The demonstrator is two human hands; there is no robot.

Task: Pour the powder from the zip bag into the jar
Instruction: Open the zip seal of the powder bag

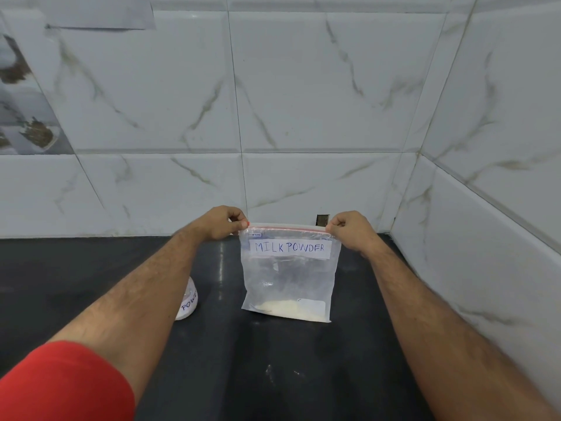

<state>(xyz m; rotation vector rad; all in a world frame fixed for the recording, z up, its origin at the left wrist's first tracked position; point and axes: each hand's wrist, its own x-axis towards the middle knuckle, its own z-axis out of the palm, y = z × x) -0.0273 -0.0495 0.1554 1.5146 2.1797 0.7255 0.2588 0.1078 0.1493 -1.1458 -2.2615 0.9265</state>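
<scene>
A clear zip bag (288, 278) labelled "MILK POWDER" hangs upright over the dark counter, its bottom edge touching the surface. A little pale powder (288, 308) lies in its bottom. My left hand (223, 223) pinches the bag's top left corner at the red zip strip. My right hand (349, 230) pinches the top right corner. The zip strip is stretched straight between them. A white jar (188, 302) with a handwritten label stands on the counter to the left of the bag, mostly hidden behind my left forearm.
The black counter (273, 375) runs under both arms, with a few pale specks near the front. White marble-pattern tiled walls (303, 101) close off the back and right side, forming a corner at the right. A small dark hole (322, 220) shows in the wall behind the bag.
</scene>
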